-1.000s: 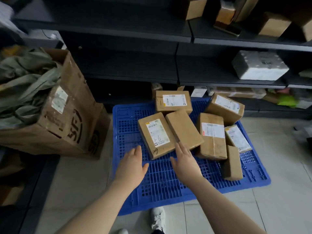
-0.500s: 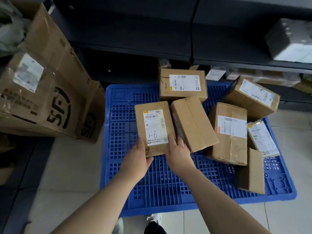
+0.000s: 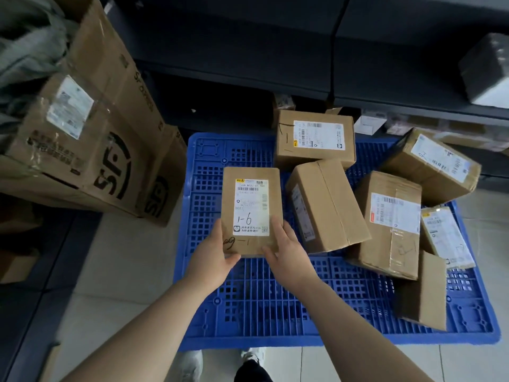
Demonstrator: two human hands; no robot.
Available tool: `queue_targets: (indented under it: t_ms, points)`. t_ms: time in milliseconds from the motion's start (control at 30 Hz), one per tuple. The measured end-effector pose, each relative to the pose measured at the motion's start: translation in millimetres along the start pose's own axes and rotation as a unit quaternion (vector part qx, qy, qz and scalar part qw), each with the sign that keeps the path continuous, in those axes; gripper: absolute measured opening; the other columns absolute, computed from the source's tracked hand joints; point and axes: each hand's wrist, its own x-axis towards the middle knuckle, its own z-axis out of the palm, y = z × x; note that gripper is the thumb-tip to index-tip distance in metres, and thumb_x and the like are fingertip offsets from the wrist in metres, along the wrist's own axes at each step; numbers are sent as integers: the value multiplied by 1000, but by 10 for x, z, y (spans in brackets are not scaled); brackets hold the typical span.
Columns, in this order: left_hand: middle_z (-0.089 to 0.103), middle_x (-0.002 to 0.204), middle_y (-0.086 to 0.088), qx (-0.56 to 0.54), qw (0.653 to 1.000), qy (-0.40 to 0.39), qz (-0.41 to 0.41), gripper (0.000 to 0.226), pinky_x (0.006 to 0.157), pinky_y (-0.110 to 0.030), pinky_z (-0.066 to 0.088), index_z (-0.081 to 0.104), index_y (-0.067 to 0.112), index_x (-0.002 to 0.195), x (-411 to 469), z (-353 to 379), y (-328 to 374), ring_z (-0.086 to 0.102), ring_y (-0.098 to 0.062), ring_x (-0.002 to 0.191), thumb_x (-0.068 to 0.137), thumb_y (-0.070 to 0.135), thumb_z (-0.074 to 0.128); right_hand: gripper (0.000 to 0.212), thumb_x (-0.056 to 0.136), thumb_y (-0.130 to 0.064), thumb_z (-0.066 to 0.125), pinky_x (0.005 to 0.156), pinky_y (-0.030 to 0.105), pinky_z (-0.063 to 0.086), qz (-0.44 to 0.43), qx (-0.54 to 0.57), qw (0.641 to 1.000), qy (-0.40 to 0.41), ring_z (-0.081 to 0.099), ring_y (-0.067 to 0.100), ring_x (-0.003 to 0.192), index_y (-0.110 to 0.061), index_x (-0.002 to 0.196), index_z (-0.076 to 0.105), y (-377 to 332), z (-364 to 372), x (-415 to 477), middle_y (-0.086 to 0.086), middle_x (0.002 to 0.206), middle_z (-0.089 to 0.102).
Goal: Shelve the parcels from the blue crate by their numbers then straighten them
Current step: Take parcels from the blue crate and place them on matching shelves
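dark shelving (image 3: 234, 51) ran behind, pale tile floor (image 3: 124, 257) below. blue crate (image 3: 248, 312) sat on the floor w/ brown parcels on it. parcel marked 1-6 (image 3: 250, 199) was over the crate's left-centre, label up. left grip (image 3: 212, 257) curled round its near-left corner, right grip (image 3: 289, 257) round the near-right, thumb on top. plain parcel (image 3: 327, 205) lay just beside it on the rt. big sf carton (image 3: 96, 133) stood left of the crate.

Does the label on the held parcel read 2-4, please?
No, the parcel gripped by the left hand and right hand has 1-6 handwritten on its label.
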Motion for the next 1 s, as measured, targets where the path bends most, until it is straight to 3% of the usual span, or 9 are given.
queue_targets:
  t_ms: [133,267,400,467,567,633,800,1000]
  points:
    - [49,139,7,-55,998,22,-10,86,93,-22,45,11,25,152,-287,-176,-16,54,-11,117,86,35,67,67,96,-23,47,82,32,53,-51,-32,998,1,53,21,119,-45,145,7,-246,-186,-153,5,157,15]
    - [51,131,12,-144,986,80,-7,83,96,-36,49,22,45,145,-622,-507,33,54,-5,112,79,42,72,63,96,-28,45,87,36,53,-96,-57,994,-3,56,18,112,-43,146,10,-667,-402,-347,5,154,25]
    - [46,116,26,-214,964,158,28,78,93,-30,48,25,84,105,-1081,-955,122,56,0,105,80,29,75,58,95,-29,45,77,39,56,-163,-59,985,1,59,15,97,-43,144,17,-1281,-598,-624,-6,137,40]
    - [47,118,21,-241,950,196,30,77,95,-33,49,26,82,106,-1334,-1167,117,58,-4,106,79,29,75,55,94,-31,46,76,37,56,-194,-83,977,8,59,14,95,-41,142,21,-1637,-688,-776,-8,136,40]
    - [52,121,12,-277,927,252,30,75,94,-37,51,32,66,127,-1749,-1532,90,61,-5,104,76,34,77,52,94,-33,46,81,35,53,-239,-114,964,17,58,13,98,-37,142,26,-2199,-804,-1048,-8,137,39]
    - [54,120,8,-288,911,293,41,72,91,-37,53,34,67,125,-2053,-1800,59,62,-6,102,75,36,77,51,94,-33,46,82,34,52,-275,-120,954,17,57,12,99,-37,141,27,-2585,-848,-1254,-11,137,38]
    - [58,125,10,-288,881,374,31,87,93,-39,52,28,56,139,-2883,-2388,-207,62,-8,108,64,62,72,50,91,-35,48,78,35,52,-380,-122,917,18,61,9,89,-42,138,31,-3513,-748,-1844,-15,134,39]
    - [56,121,16,-238,841,486,3,73,89,-39,53,31,62,132,-4178,-3005,-617,58,-5,107,75,48,73,54,92,-38,50,88,30,45,-486,-125,865,0,58,11,103,-41,142,30,-4530,-276,-2685,-14,139,39]
